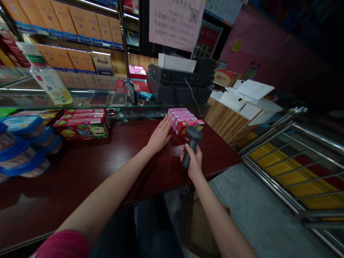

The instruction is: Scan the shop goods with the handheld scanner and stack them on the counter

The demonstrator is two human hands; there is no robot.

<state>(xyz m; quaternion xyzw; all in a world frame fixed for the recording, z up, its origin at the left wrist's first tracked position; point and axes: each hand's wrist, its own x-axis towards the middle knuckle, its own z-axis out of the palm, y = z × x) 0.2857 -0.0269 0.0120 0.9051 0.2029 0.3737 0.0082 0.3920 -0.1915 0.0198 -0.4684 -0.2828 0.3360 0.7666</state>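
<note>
My right hand (pixel 195 159) is wrapped round the handle of a dark grey barcode scanner (pixel 194 134), its head up and close to a group of small boxes. These pink boxes (pixel 180 115) stand in a row on the dark red counter, with a red box (pixel 185 126) at their near end. Against the left side of the row lies my left hand (pixel 160 135), fingers stretched out and touching the boxes. The scanner's head hides part of the red box. A cable hangs from the bottom of the scanner's handle.
Stacked blue-lidded tubs (pixel 23 154) and red boxes (pixel 82 123) stand on the counter (pixel 113 161) to the left. A bottle (pixel 47 77) is on the glass shelf behind. Black cash-register equipment (pixel 178 86) sits at the back. A metal railing (pixel 282 168) runs along the right.
</note>
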